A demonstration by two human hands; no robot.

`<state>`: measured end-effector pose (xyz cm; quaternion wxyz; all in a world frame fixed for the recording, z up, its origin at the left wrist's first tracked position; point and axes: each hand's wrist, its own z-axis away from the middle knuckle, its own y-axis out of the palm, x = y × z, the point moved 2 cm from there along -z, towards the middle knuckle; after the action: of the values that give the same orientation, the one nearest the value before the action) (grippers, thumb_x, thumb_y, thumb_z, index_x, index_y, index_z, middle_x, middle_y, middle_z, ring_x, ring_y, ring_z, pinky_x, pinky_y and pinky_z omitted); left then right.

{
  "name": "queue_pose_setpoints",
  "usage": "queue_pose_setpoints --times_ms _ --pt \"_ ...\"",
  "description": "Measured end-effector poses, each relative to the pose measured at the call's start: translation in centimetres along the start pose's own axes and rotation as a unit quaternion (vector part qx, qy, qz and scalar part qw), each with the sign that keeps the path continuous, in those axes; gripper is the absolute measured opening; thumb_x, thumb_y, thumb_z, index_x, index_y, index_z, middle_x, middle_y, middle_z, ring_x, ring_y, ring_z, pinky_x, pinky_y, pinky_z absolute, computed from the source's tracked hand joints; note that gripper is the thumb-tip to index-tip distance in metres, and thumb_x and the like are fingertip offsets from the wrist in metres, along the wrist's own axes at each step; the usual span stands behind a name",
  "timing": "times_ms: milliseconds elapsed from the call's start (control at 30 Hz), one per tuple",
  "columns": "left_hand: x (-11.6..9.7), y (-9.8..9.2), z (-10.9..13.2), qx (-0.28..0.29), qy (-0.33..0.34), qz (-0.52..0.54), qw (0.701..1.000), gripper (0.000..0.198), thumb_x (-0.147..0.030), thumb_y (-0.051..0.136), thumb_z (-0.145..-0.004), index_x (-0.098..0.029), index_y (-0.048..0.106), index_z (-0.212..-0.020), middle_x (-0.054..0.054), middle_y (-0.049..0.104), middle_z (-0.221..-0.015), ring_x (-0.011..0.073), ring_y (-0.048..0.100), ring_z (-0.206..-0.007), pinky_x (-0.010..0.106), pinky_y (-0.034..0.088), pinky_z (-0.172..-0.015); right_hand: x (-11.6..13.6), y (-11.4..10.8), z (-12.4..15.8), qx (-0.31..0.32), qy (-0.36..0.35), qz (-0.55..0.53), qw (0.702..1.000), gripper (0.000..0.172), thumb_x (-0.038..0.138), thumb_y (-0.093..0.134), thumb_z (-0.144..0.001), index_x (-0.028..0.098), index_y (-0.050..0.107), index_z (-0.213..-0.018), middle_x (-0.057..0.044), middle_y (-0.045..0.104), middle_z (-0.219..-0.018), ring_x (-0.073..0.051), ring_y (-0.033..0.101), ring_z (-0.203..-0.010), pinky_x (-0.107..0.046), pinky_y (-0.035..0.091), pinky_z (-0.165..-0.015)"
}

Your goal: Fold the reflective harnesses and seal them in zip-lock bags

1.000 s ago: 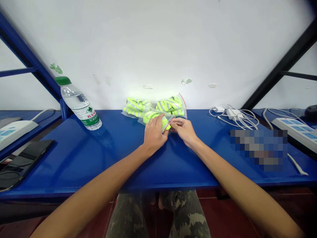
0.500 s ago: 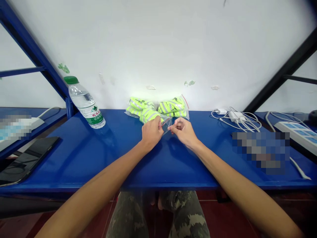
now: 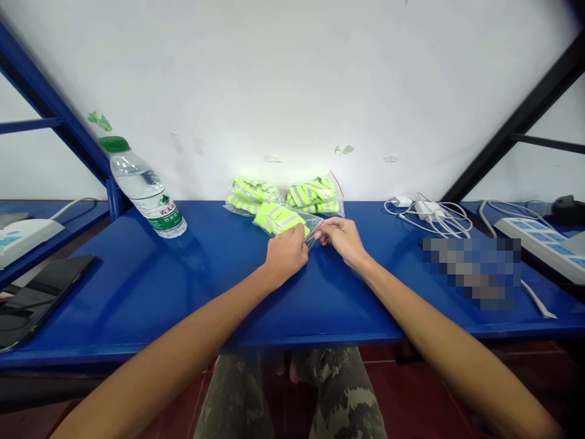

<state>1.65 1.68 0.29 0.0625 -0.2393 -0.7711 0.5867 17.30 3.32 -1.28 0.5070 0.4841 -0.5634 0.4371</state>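
A clear zip bag (image 3: 276, 218) with a folded yellow-green reflective vest inside lies on the blue desk (image 3: 219, 292), its open end towards me. My left hand (image 3: 287, 253) is closed on the near edge of this bag. The fingers of my right hand (image 3: 339, 238) pinch the bag's right corner, by the red zip strip. Just behind it, against the wall, rest two more bagged yellow-green vests, a left bag (image 3: 249, 194) and a right bag (image 3: 315, 194) with a red strip along its edge.
To the left stands a water bottle (image 3: 148, 192) with a green cap, and a black phone (image 3: 41, 299) lies near the left edge. White chargers and cables (image 3: 434, 213) sit at the right, near a blurred-out object (image 3: 475, 271) and a power strip (image 3: 543, 244).
Both hands keep hold of the bag. Its vest now shows more fully to the left of my hands, and the bag's mouth is stretched between them. The view has shifted slightly.
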Motion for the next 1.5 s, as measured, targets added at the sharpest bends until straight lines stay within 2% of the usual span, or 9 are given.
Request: queue_pose_setpoints --times_ms 133,300,400,633,767,1000,1267,1367,1500 --pt "0.1 -0.1 0.2 0.010 0.031 0.018 0.999 0.021 -0.014 0.049 -0.084 -0.022 0.053 -0.104 0.009 0.068 -0.101 0.0264 0.067 -0.089 0.034 0.048 -0.067 0.5 -0.6 -0.1 -0.017 0.024 -0.025 0.999 0.011 0.025 0.066 -0.070 0.015 0.070 -0.070 -0.006 0.071 -0.069 -0.012 0.061 -0.056 -0.025 0.052 -0.054" --pt "-0.7 -0.2 0.5 0.001 0.090 0.028 0.996 0.028 -0.010 0.049 -0.079 -0.020 0.054 -0.104 0.008 0.068 -0.100 0.0239 0.065 -0.087 0.034 0.049 -0.069 0.0 -1.2 -0.6 -0.001 0.029 0.010 1.000 0.027 0.041 0.076 -0.070 0.014 0.071 -0.069 -0.006 0.070 -0.071 -0.010 0.057 -0.054 -0.022 0.045 -0.047" --pt "-1.2 0.0 0.7 0.005 0.115 0.039 0.993 0.027 -0.011 0.050 -0.077 -0.020 0.055 -0.102 0.008 0.067 -0.096 0.0228 0.064 -0.084 0.034 0.049 -0.068 -0.7 -1.3 -1.1 -0.002 0.016 0.009 1.000 0.030 0.044 0.078 -0.068 0.015 0.071 -0.069 -0.004 0.068 -0.066 -0.010 0.055 -0.052 -0.022 0.043 -0.045" --pt "-1.5 0.7 0.8 0.019 0.162 0.052 0.985 0.021 -0.014 0.049 -0.078 -0.018 0.056 -0.098 0.007 0.067 -0.092 0.0218 0.064 -0.082 0.034 0.050 -0.074 -1.2 -1.3 -1.4 -0.013 0.042 -0.014 0.999 0.028 0.040 0.080 -0.066 0.014 0.070 -0.069 -0.004 0.065 -0.060 -0.011 0.058 -0.052 -0.023 0.047 -0.049" --pt "-1.7 0.8 1.0 0.021 0.197 0.062 0.978 0.018 -0.015 0.049 -0.080 -0.019 0.056 -0.096 0.007 0.067 -0.090 0.0211 0.063 -0.083 0.034 0.050 -0.075 -1.0 -1.3 -1.3 -0.019 0.018 -0.011 1.000 0.027 0.039 0.079 -0.067 0.014 0.069 -0.063 -0.004 0.066 -0.060 -0.010 0.055 -0.051 -0.023 0.046 -0.050" --pt "-2.0 0.7 1.1 0.016 0.224 0.074 0.972 0.017 -0.016 0.047 -0.083 -0.019 0.057 -0.096 0.006 0.069 -0.093 0.0208 0.064 -0.085 0.033 0.049 -0.075 -0.7 -1.3 -1.1 -0.033 0.013 -0.024 0.999 0.025 0.037 0.079 -0.064 0.015 0.068 -0.062 -0.003 0.066 -0.060 -0.010 0.055 -0.051 -0.023 0.047 -0.049" --pt "-2.5 0.6 1.7 0.031 0.241 0.102 0.965 0.017 -0.016 0.049 -0.083 -0.020 0.058 -0.097 0.004 0.070 -0.090 0.0197 0.064 -0.082 0.032 0.049 -0.073 -0.6 -1.2 -1.0 -0.068 0.028 -0.059 0.996 0.032 0.042 0.081 -0.062 0.018 0.061 -0.066 0.000 0.060 -0.057 -0.011 0.054 -0.049 -0.026 0.048 -0.049" --pt "-2.4 0.4 1.5 -0.021 0.245 0.141 0.959 0.022 -0.020 0.049 -0.088 -0.020 0.058 -0.108 0.004 0.069 -0.092 0.0195 0.064 -0.086 0.032 0.050 -0.078 -0.6 -1.4 -1.2 -0.082 0.011 -0.051 0.995 0.031 0.043 0.079 -0.062 0.019 0.059 -0.068 0.001 0.059 -0.058 -0.012 0.053 -0.048 -0.026 0.046 -0.047" --pt "-0.9 -1.2 -0.3 -0.173 0.173 0.147 0.958 0.026 -0.027 0.045 -0.096 -0.016 0.059 -0.115 0.010 0.069 -0.109 0.0229 0.061 -0.105 0.037 0.048 -0.095 -0.2 -1.5 -1.2 -0.063 -0.017 -0.049 0.997 0.033 0.045 0.079 -0.062 0.019 0.061 -0.071 0.001 0.061 -0.061 -0.012 0.053 -0.052 -0.027 0.046 -0.051"
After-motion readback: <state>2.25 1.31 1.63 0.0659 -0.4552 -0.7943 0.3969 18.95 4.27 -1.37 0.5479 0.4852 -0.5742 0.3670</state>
